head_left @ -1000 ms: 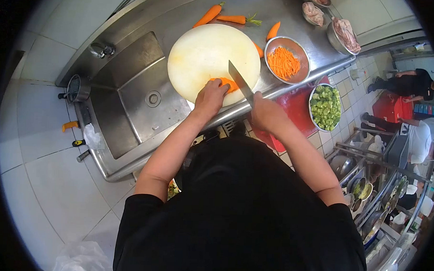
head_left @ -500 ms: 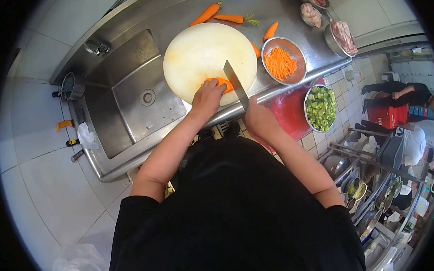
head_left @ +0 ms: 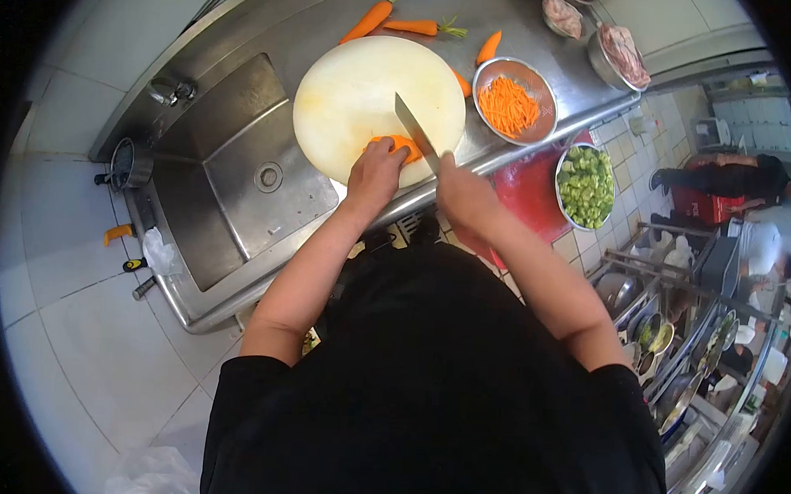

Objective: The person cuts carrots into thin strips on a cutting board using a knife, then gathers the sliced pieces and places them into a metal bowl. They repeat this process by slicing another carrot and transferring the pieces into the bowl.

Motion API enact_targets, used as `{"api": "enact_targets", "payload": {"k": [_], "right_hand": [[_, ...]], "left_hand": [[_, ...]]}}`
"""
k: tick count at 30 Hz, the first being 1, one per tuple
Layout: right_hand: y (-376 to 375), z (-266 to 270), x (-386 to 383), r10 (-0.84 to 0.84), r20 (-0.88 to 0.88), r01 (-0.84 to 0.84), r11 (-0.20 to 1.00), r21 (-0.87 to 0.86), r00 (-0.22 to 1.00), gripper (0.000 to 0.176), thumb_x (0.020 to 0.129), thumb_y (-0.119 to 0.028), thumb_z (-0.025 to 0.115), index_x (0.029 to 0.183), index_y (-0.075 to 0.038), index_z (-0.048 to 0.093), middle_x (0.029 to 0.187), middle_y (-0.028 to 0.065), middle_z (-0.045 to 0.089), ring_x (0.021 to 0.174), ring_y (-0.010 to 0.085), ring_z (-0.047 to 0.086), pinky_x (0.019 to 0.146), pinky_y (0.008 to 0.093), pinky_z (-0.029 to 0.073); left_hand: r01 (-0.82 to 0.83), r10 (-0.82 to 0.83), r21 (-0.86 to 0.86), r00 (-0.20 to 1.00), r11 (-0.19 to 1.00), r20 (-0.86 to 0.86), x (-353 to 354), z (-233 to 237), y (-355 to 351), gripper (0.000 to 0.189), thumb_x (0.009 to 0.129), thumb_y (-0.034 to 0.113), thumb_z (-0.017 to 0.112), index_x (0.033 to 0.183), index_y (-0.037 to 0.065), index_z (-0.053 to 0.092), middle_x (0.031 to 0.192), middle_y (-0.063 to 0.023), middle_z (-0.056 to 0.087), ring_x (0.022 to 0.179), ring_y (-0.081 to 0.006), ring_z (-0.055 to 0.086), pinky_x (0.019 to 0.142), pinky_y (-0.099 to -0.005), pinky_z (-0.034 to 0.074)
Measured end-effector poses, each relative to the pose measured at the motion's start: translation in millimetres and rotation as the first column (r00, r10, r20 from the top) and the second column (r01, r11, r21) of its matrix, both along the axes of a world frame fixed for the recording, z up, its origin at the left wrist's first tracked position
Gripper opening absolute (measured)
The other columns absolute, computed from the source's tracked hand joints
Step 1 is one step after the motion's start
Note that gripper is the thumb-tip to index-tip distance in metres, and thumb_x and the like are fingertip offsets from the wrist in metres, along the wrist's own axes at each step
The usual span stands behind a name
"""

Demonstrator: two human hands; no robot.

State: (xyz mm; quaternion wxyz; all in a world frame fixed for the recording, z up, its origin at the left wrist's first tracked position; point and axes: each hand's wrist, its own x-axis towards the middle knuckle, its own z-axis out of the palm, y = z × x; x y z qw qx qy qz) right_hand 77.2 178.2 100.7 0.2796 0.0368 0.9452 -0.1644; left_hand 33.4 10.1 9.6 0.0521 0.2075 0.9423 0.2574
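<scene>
On the round white cutting board (head_left: 375,85) lies cut carrot (head_left: 406,146), partly hidden by my left hand (head_left: 378,170), whose bent fingers press down on it. My right hand (head_left: 465,193) is wrapped round the handle of a kitchen knife (head_left: 415,133). The blade stands just right of the carrot and points up and left across the board. A steel colander (head_left: 548,122) with carrot shreds (head_left: 509,105) sits to the right of the board. Whole carrots (head_left: 369,20) lie behind it.
Left of the board is a steel sink (head_left: 260,138) with a tap (head_left: 170,91). A bowl of chopped green vegetable (head_left: 585,188) stands lower right by a red surface (head_left: 528,195). Bowls of raw meat (head_left: 620,54) sit at the back right. Other people (head_left: 729,185) are far right.
The knife and my right hand have shifted left, closer to the carrot and my left hand. My left hand stays on the carrot. The whole view has moved slightly.
</scene>
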Motion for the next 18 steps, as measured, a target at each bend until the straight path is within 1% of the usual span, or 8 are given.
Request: {"api": "enact_targets", "payload": {"k": [2, 5, 6, 9, 11, 13, 14, 18], "right_hand": [[-2.8, 23.1, -24.5, 0.054, 0.061, -0.055, 0.998, 0.013, 0.997, 0.026, 0.093, -0.007, 0.048, 0.115, 0.006, 0.045, 0.101, 0.0338, 0.068, 0.098, 0.0444, 0.069, 0.086, 0.051, 0.055], [-4.7, 29.0, -10.9, 0.01, 0.111, -0.012, 1.0, 0.011, 0.994, 0.023, 0.093, -0.006, 0.048, 0.113, 0.005, 0.044, 0.1, 0.0349, 0.067, 0.098, 0.0449, 0.069, 0.086, 0.0523, 0.055], [-2.0, 12.4, 2.4, 0.009, 0.037, -0.01, 1.0, 0.017, 0.999, 0.023, 0.093, -0.006, 0.048, 0.112, 0.005, 0.045, 0.101, 0.0354, 0.067, 0.099, 0.0444, 0.069, 0.087, 0.0523, 0.054], [3.3, -26.2, 9.9, 0.006, 0.009, -0.006, 0.999, 0.041, 1.0, 0.023, 0.093, -0.007, 0.048, 0.113, 0.006, 0.045, 0.101, 0.0357, 0.067, 0.098, 0.044, 0.069, 0.087, 0.0524, 0.055], [0.1, -2.2, -4.7, -0.013, 0.005, 0.013, 1.0, -0.013, 1.0, 0.023, 0.093, -0.008, 0.048, 0.112, 0.005, 0.045, 0.1, 0.0356, 0.067, 0.097, 0.0446, 0.069, 0.086, 0.0534, 0.054], [-0.6, 18.4, -26.0, 0.036, 0.048, -0.035, 0.999, -0.03, 0.998, 0.025, 0.093, -0.008, 0.048, 0.114, 0.006, 0.045, 0.098, 0.0354, 0.067, 0.098, 0.0446, 0.069, 0.086, 0.0535, 0.054], [-1.0, 22.4, -29.2, 0.076, 0.09, -0.077, 0.997, 0.002, 0.993, 0.028, 0.092, -0.007, 0.048, 0.116, 0.007, 0.044, 0.097, 0.0354, 0.067, 0.1, 0.0449, 0.068, 0.087, 0.053, 0.054], [-2.9, -5.3, 8.6, -0.018, -0.001, 0.018, 1.0, -0.004, 1.0, 0.029, 0.092, -0.007, 0.047, 0.117, 0.007, 0.044, 0.097, 0.0354, 0.067, 0.101, 0.0457, 0.068, 0.088, 0.0535, 0.053]], "left_hand": [[0.012, -0.011, 0.026, 1.0, 1.0, -0.018, -2.2, -3.1, -0.2, 0.022, 0.091, 0.014, 0.062, 0.112, 0.013, 0.071, 0.107, -0.011, 0.06, 0.108, -0.0296, 0.058, 0.09, -0.041, 0.052], [0.005, -0.005, 0.044, 1.0, 0.999, -0.002, 0.5, -1.0, -1.5, 0.023, 0.091, 0.014, 0.062, 0.112, 0.013, 0.071, 0.108, -0.0108, 0.06, 0.108, -0.0296, 0.058, 0.09, -0.0408, 0.052], [-0.001, 0.0, 0.038, 1.0, 0.999, 0.015, 0.4, 0.1, -1.5, 0.023, 0.091, 0.014, 0.062, 0.112, 0.013, 0.071, 0.108, -0.0108, 0.06, 0.107, -0.0296, 0.058, 0.09, -0.0406, 0.052], [-0.005, 0.007, 0.06, 1.0, 0.998, -0.029, 1.1, -7.1, -1.4, 0.023, 0.091, 0.014, 0.062, 0.112, 0.012, 0.071, 0.107, -0.0107, 0.06, 0.107, -0.0296, 0.058, 0.09, -0.0406, 0.052], [0.002, -0.001, 0.047, 1.0, 0.999, -0.021, 0.5, -5.6, -1.9, 0.023, 0.091, 0.014, 0.063, 0.112, 0.012, 0.071, 0.107, -0.0106, 0.06, 0.107, -0.0295, 0.058, 0.09, -0.0405, 0.052], [0.006, -0.005, 0.041, 1.0, 0.999, -0.021, -3.4, -4.2, 0.4, 0.023, 0.091, 0.014, 0.063, 0.112, 0.012, 0.071, 0.107, -0.0105, 0.06, 0.107, -0.0294, 0.058, 0.091, -0.0403, 0.052], [0.001, -0.001, 0.054, 1.0, 0.999, -0.003, -1.8, -5.0, -0.5, 0.023, 0.091, 0.014, 0.063, 0.112, 0.012, 0.071, 0.107, -0.0105, 0.06, 0.107, -0.0295, 0.058, 0.091, -0.0402, 0.052], [-0.018, 0.019, 0.067, 1.0, 0.998, -0.007, -0.7, -8.7, -1.1, 0.021, 0.091, 0.015, 0.064, 0.11, 0.012, 0.072, 0.107, -0.0106, 0.061, 0.108, -0.0297, 0.058, 0.091, -0.0402, 0.052]]}}
